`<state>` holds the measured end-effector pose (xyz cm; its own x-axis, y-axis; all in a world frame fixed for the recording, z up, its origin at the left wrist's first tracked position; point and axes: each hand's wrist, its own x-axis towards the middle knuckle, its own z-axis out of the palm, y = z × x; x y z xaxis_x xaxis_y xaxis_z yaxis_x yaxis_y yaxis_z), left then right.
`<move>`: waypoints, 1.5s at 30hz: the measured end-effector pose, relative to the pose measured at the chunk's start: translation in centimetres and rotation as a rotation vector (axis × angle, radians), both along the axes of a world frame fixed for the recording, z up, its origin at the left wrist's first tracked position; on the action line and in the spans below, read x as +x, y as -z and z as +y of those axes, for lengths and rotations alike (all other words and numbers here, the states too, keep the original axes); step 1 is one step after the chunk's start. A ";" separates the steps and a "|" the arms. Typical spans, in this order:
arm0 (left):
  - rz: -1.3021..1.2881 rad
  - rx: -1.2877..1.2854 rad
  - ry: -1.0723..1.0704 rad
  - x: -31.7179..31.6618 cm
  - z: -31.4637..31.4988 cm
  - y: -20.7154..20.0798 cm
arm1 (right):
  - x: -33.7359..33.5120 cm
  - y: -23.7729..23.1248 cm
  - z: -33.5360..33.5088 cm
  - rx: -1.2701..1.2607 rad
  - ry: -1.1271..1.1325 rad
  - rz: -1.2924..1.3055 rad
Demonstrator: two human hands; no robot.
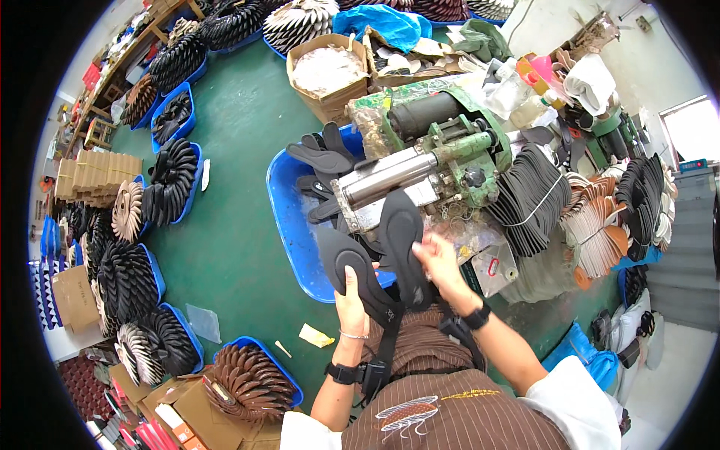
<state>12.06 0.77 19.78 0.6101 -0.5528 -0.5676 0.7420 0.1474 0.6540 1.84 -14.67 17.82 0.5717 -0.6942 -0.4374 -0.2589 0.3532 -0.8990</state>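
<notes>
My left hand point(351, 301) is closed round a black insole point(346, 259), its thumb lying along the upper face. Beside it, my right hand point(442, 264) pinches the edge of a second black insole point(401, 232). The two insoles are held upright side by side, toes pointing away from me. Just beyond them stands a green roller machine point(465, 169) with a shiny metal roller point(386, 180). Under the roller, a blue tub point(289, 225) holds several more black insoles point(319, 157).
Bundled black insoles point(531, 196) and tan insoles point(592, 225) stand right of the machine. A cardboard box point(324, 101) of white material is behind the tub. Blue trays with fanned insoles point(251, 382) line the left. A yellow scrap point(316, 336) lies on the green floor point(240, 187).
</notes>
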 end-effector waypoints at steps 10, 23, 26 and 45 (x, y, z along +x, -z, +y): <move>-0.072 0.039 0.216 -0.9 0.1 0.7 | -1.3 -1.7 5.3 0.120 -0.296 -0.094; -0.230 0.249 0.477 -1.5 -0.8 1.4 | -4.4 3.6 0.4 0.054 -0.267 0.157; -0.317 0.275 0.571 -2.1 -1.8 2.0 | -11.2 3.0 -3.4 -0.444 -0.079 0.361; -0.302 0.305 0.861 -17.8 -23.9 12.1 | -20.2 0.1 -26.9 -0.645 -0.266 0.677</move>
